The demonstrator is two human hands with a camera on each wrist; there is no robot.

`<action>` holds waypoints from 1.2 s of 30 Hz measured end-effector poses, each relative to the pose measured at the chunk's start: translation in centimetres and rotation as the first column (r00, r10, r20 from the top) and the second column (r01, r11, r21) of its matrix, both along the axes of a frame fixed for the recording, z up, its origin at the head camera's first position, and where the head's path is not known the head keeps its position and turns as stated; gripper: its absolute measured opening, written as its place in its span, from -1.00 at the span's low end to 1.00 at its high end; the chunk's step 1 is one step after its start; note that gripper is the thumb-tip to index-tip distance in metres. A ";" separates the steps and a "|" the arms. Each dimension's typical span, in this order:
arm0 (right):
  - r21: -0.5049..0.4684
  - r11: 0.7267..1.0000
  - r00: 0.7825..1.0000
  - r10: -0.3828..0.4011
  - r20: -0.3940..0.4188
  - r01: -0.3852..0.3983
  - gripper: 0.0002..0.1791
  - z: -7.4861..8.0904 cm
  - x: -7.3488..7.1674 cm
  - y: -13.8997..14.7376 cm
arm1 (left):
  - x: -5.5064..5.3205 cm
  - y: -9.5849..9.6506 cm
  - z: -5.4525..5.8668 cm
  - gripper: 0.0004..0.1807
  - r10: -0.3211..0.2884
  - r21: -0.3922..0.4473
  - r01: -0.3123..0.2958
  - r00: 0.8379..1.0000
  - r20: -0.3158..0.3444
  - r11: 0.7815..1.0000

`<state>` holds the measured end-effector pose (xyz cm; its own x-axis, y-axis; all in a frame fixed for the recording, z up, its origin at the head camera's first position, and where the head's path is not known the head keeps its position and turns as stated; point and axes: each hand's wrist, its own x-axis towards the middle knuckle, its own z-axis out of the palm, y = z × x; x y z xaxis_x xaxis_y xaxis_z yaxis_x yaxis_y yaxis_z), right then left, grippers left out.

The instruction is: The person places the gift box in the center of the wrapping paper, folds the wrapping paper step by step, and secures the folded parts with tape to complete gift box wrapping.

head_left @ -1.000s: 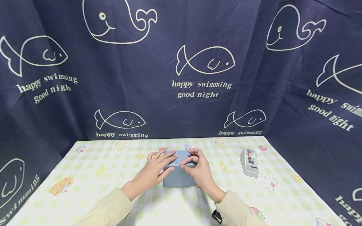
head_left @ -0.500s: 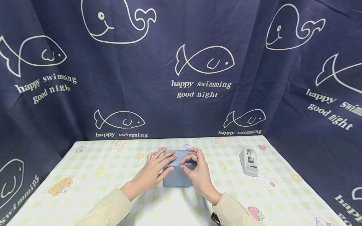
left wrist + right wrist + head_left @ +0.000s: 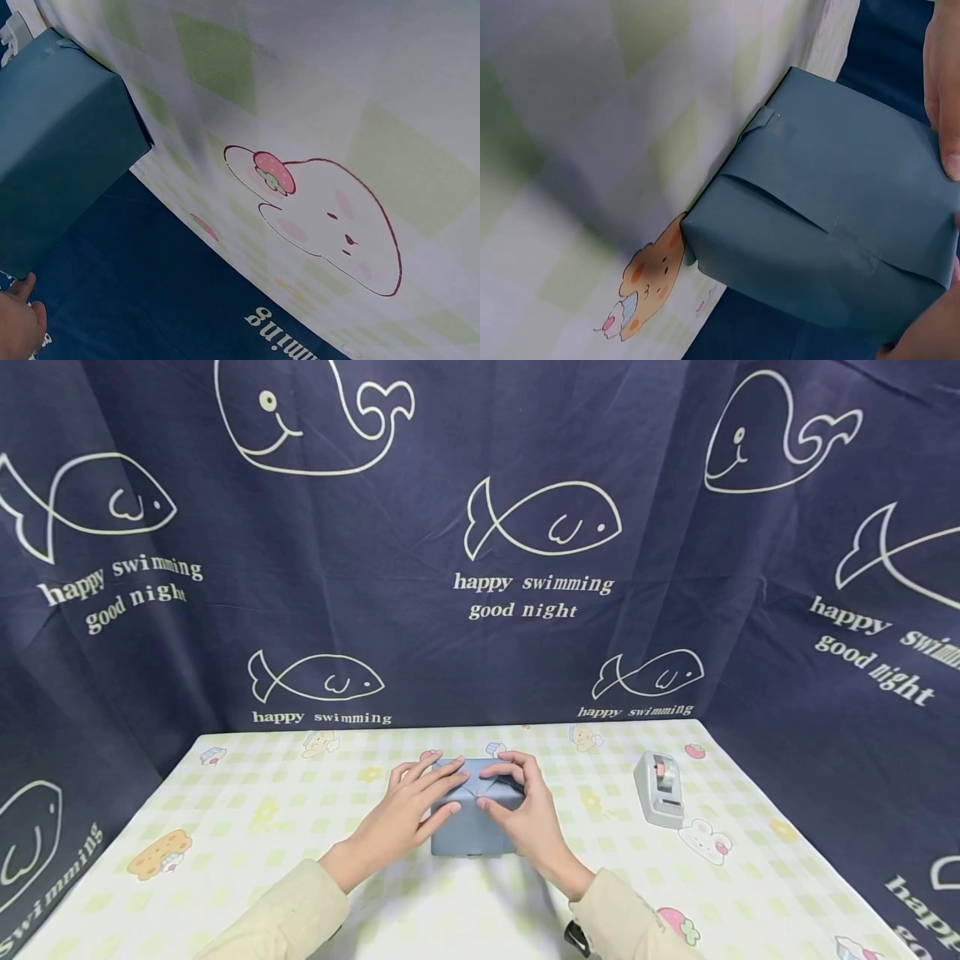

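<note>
A box wrapped in blue-grey paper (image 3: 468,831) sits mid-table between my hands. Folded paper with slanting crease lines shows on its top. My left hand (image 3: 405,802) lies across the top's left part, fingers extended and slightly spread. On the other side is my right hand (image 3: 528,797), its fingers bent but apart over the top, with the thumb tip at the near edge of the folds. In the right wrist view, the wrapped box (image 3: 832,195) has an overlapping paper seam with clear tape (image 3: 859,251) on it. The left wrist view shows only its plain faces.
A grey tape dispenser (image 3: 660,789) stands to the right of the box. The table has a green-and-white checked cloth (image 3: 247,827) with cartoon prints. A dark blue curtain (image 3: 420,610) with fish and whale drawings hangs behind and along both sides.
The right hand's thumb and index finger, closer together half a second ago, have parted, with the finger lifting towards the back. More of the folded paper shows. The left hand stays in place.
</note>
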<state>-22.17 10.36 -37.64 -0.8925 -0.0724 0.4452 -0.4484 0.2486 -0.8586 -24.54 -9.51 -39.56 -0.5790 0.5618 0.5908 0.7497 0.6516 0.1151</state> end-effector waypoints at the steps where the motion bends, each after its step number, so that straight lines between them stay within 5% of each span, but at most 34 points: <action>1: -0.013 1.000 1.000 0.011 0.003 -0.011 -0.39 -0.1 -0.1 0.1 | 0.0 0.0 0.0 -0.55 0.001 0.000 -0.001 1.000 0.003 1.000; 14: 0.064 0.989 0.988 -0.136 0.069 0.131 -0.26 0.0 -0.8 -0.2 | -0.1 0.1 0.0 -0.55 -0.002 0.012 0.003 1.000 -0.014 1.000; 25: 0.020 0.992 0.965 -0.127 0.227 0.126 -0.23 0.3 -1.1 -0.5 | -0.1 0.0 -0.1 -0.55 -0.010 0.018 0.011 0.999 -0.034 1.000; 36: 0.074 0.982 0.963 -0.183 0.200 0.171 -0.21 0.4 -1.4 -0.8 | -0.1 0.0 0.1 -0.56 -0.002 -0.005 0.002 1.000 -0.025 1.000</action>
